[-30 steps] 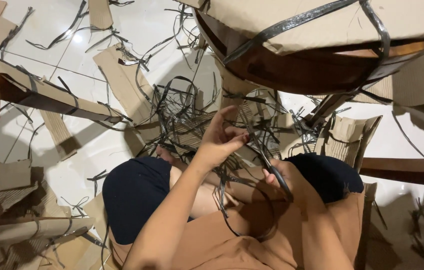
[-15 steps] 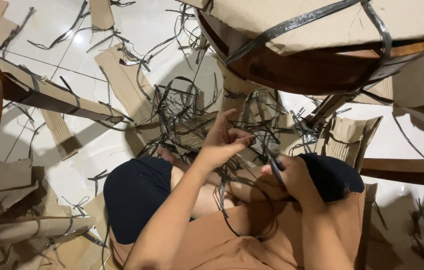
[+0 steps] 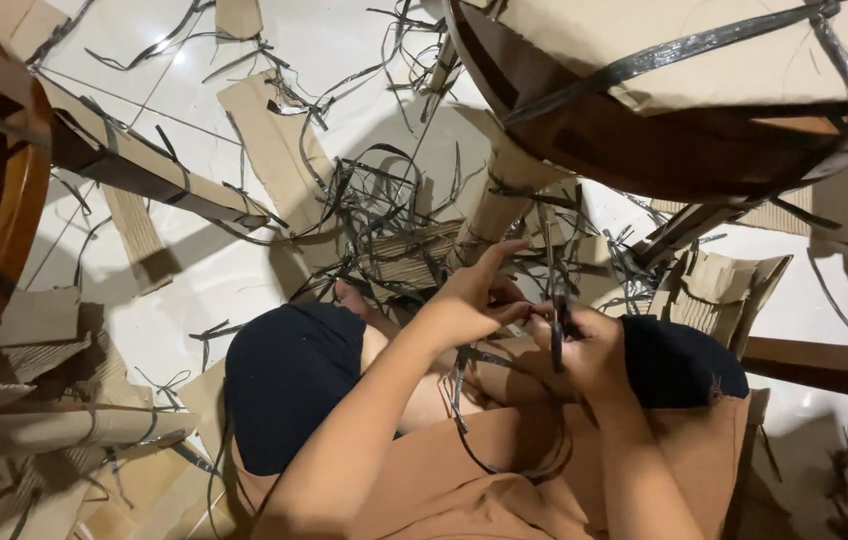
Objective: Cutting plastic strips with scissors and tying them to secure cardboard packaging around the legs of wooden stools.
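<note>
The right hand (image 3: 594, 350) gripped what looked like scissors (image 3: 556, 300) (blurred); the left hand (image 3: 469, 300) pinched a black strap (image 3: 464, 385).

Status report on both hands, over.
Left hand pinching black strap. Right hand gripping same strap. Strap tangle and cardboard-wrapped chair leg crowd close ahead.

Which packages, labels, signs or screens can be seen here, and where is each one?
No labels, signs or screens show.
Cardboard wrapping: top right, tan, around a dark wooden furniture piece, bound by black straps.
Cardboard strips: upper middle floor, flat, brown.
Wrapped leg: centre, tan tube.
Black strap tangle: centre floor; left hand and right hand hold one strap.
</note>
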